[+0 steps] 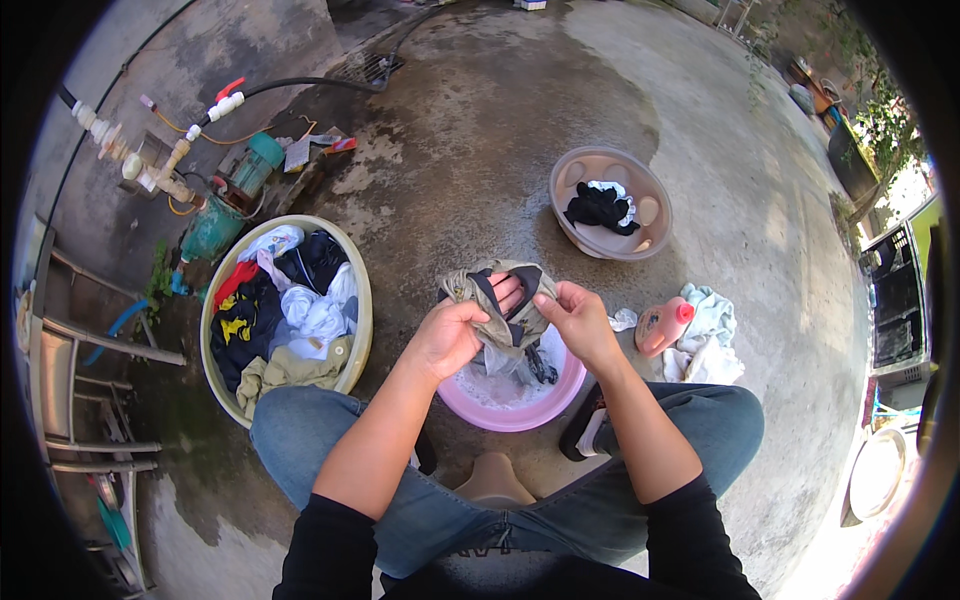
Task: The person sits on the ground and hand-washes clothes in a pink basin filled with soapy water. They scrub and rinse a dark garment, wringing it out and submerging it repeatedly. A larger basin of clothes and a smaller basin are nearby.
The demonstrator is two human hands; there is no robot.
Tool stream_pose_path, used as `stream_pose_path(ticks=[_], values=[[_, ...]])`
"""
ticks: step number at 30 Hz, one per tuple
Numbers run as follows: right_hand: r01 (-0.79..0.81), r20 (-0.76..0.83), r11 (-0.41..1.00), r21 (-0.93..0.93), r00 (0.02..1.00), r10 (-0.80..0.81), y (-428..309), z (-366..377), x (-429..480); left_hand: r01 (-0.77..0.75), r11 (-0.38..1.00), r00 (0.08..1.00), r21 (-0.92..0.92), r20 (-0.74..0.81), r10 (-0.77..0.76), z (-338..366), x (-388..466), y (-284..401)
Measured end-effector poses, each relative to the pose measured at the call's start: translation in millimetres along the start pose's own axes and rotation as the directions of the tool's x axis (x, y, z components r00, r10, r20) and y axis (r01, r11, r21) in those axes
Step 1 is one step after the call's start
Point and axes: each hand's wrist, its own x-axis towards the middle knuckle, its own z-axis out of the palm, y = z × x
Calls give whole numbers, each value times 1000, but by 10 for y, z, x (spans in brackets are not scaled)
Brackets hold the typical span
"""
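Note:
Between my two hands a wet olive-grey garment (495, 279) with dark trim is held up and spread, and fingers show through its opening. My left hand (453, 337) pinches its near left edge between thumb and fingers. On the other side my right hand (576, 321) grips the right edge. Directly below is a pink basin (517, 420) of sudsy water. Grey and dark cloth (541, 364) lies in that water, partly hidden by the garment and my hands.
A large cream tub (361, 315) heaped with clothes stands at left. Beyond the pink basin, a beige basin (652, 244) holds black and white cloth. At right, a pink detergent bottle (661, 330) stands beside pale cloths (709, 315). A teal water pump (251, 169) sits by the wall.

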Motion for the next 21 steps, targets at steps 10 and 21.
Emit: stream_pose_path(ticks=[10,21], values=[[-12,-210,639,769,940,270,-52,-759,159,5,1000,894,-16,-448,-11,-282,20,102],[-343,-571,765,-546,820,-40,275,-745,146,-135,944,521,300,-789,325,-543,-6,154]])
